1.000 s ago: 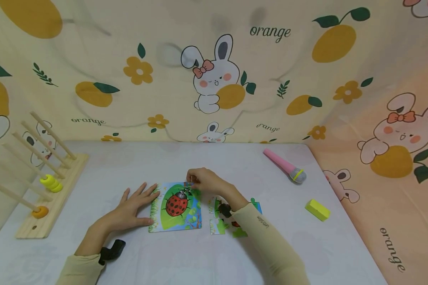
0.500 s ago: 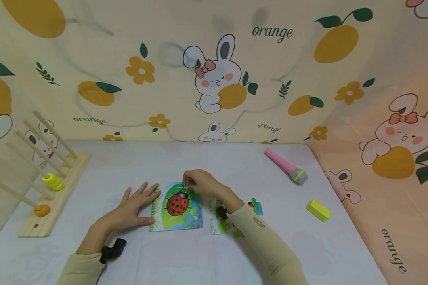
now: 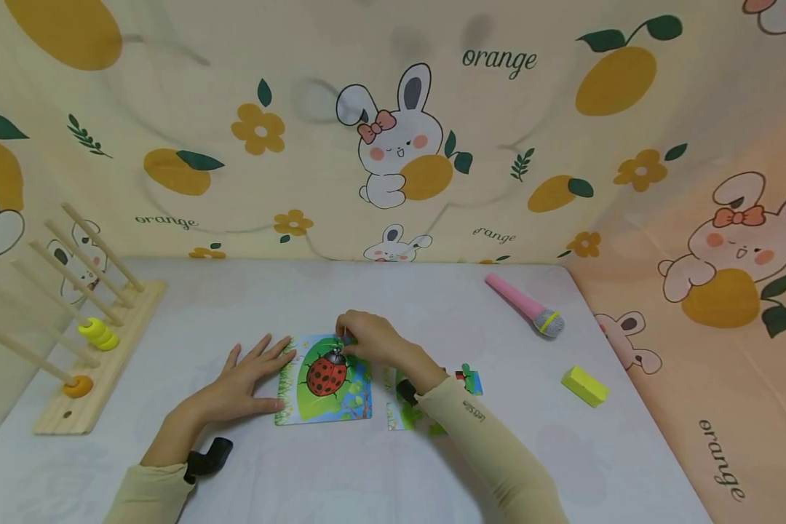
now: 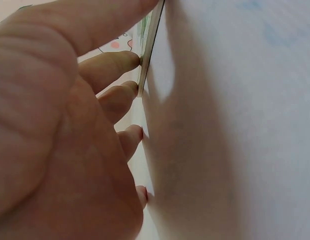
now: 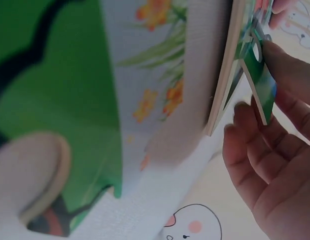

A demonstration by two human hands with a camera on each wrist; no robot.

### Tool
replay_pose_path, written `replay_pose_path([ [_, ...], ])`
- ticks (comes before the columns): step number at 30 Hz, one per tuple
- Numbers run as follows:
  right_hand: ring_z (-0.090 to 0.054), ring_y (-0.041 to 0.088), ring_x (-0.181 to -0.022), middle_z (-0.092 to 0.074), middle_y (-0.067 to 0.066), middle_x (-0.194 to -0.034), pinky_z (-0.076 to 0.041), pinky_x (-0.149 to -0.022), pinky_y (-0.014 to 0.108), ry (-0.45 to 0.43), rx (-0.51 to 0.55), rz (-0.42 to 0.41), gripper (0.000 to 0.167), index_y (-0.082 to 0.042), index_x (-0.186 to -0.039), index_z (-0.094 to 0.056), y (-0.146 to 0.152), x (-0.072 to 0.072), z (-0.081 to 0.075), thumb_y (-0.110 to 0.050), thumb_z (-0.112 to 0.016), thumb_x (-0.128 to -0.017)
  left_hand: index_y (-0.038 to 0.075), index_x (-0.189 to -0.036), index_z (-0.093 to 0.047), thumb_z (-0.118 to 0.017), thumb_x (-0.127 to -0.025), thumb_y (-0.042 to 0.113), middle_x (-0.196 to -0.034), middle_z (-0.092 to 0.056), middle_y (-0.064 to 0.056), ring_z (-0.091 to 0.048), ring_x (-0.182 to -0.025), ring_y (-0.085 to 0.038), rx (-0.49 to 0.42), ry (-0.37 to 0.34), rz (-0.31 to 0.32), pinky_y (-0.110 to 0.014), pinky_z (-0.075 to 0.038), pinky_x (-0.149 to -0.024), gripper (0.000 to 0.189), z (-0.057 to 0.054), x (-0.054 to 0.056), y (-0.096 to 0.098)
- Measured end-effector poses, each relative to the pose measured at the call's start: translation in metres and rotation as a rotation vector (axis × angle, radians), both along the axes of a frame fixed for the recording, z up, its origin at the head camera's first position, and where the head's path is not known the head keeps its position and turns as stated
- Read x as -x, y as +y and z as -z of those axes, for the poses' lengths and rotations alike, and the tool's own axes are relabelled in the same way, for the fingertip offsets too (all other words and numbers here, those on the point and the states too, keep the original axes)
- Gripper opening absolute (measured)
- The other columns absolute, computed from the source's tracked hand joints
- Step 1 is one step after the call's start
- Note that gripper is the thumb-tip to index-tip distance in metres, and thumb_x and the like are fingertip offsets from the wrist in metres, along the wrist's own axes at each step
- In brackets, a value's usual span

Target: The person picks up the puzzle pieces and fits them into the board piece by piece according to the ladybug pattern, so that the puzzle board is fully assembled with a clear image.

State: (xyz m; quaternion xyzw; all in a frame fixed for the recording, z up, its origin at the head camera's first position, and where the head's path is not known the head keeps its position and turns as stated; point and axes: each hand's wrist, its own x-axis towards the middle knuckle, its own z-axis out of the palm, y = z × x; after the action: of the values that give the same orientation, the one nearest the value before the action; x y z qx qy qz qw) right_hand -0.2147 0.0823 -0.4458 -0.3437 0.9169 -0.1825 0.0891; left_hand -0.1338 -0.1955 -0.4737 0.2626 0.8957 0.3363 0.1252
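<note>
In the head view, a ladybug jigsaw puzzle (image 3: 311,409) lies in front of me. My left hand (image 3: 239,387) rests at its left side with fingers spread; in the left wrist view, thumb and fingertips touch the puzzle's edge (image 4: 151,55). My right hand (image 3: 375,340) is over its upper right corner. Between thumb and fingers it pinches a green and blue puzzle piece (image 5: 266,95), tilted against the board in the right wrist view. Several loose puzzle pieces (image 3: 401,418) lie to the right, partly hidden under my right forearm; one loose piece (image 5: 90,100) looms close in the right wrist view.
A wooden peg rack (image 3: 127,327) with yellow beads (image 3: 98,335) and an orange bead (image 3: 77,386) stands at the left. A pink toy microphone (image 3: 524,304) lies at the back right, with a yellow block (image 3: 585,386) nearer. A printed cloth (image 3: 301,145) hangs behind the table.
My right hand has shifted slightly left over the puzzle's upper right corner with the piece, then held nearly still. My left hand has stayed at the puzzle's left side.
</note>
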Motion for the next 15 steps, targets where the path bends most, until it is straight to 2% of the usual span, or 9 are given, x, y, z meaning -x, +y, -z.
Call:
replay_pose_path([
  [5, -0.055, 0.016, -0.088, -0.061, 0.001, -0.096, -0.047, -0.071, 0.028, 0.068, -0.048, -0.017, 0.026, -0.011, -0.102, -0.065, -0.0019, -0.001, 0.0, -0.022, -0.081, -0.084, 0.008, -0.152, -0.042, -0.079, -0.082, 0.042, -0.163, -0.022, -0.015, -0.001, -0.149, -0.047, -0.001, 0.002, -0.001, -0.072, 0.014, -0.108, 0.085, 0.0006, 0.0, 0.0005],
  [15, -0.056, 0.016, -0.088, -0.064, 0.001, -0.097, -0.047, -0.072, 0.028, 0.106, -0.091, -0.015, 0.029, -0.012, -0.103, -0.067, -0.0041, -0.0015, 0.0002, -0.027, -0.082, -0.083, 0.007, -0.151, -0.043, -0.08, -0.082, 0.041, -0.163, -0.023, -0.015, -0.002, -0.149, -0.047, 0.0, -0.002, -0.005, -0.073, 0.013, -0.107, 0.085, -0.002, -0.0008, 0.0009],
])
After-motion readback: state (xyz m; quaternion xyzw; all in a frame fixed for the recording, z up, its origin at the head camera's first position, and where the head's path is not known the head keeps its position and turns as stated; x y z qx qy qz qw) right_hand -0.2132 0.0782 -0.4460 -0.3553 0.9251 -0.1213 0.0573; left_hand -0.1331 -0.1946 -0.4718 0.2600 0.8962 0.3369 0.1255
